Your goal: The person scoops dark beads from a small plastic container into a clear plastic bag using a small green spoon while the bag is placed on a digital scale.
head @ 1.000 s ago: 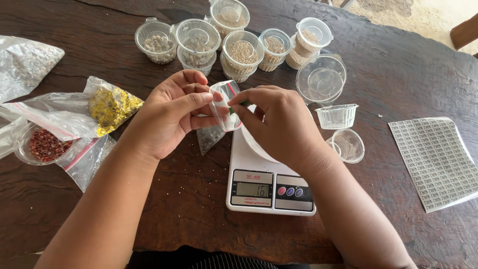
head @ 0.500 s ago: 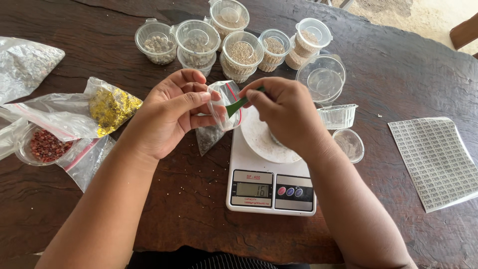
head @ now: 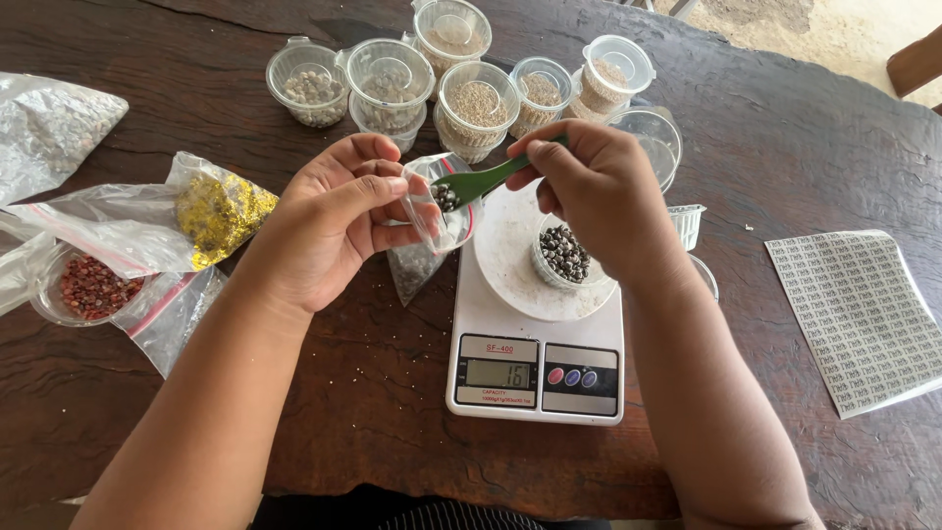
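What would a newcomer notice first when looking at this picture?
At the centre, the right hand tips a green spoon of dark seeds into a small clear bag that the left hand holds open. Below them a white digital kitchen scale carries a small cup of dark seeds. Clear plastic cups of seeds crowd the table's far edge.

Glossy clear plastic bag (head: 432,221), matt green plastic spoon (head: 481,184)

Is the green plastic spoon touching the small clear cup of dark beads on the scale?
Apart. The head view shows the green plastic spoon raised left of the cup.
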